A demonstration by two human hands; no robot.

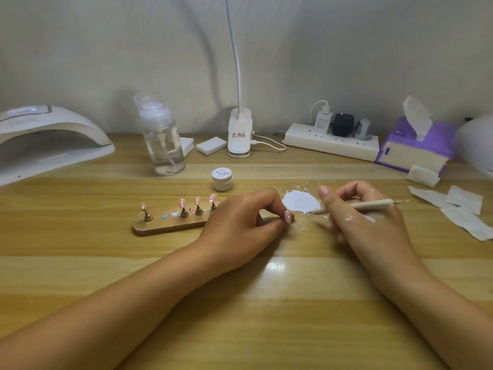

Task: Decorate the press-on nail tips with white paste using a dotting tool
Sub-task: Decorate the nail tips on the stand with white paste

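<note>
- Gripping the slim white dotting tool [373, 204] in curled fingers, the right hand [360, 217] rested on the wooden tabletop [266, 303], with white smears on its back. The tool lay almost level, its tip at the near edge of the white paste [300, 202] spread on the tabletop.
- The left hand [240, 225] sat just left of the paste, fingers curled under and thumb closed against the forefinger. Whether anything was pinched between them could not be told.
- That hand covered the right end of a wooden stand [165, 225]. Four pink press-on nail tips [197, 201] stood upright on small pegs there, one alone at the left end and three close together.
- A small white jar [222, 178], lid on, stood just behind the stand.
- Along the wall stood a white nail lamp [48, 140], a clear pump bottle [162, 140], a clip-on desk lamp [239, 134], a power strip [330, 141] and a purple tissue pack [416, 142]. Loose white wipes [464, 209] lay at the far right.
</note>
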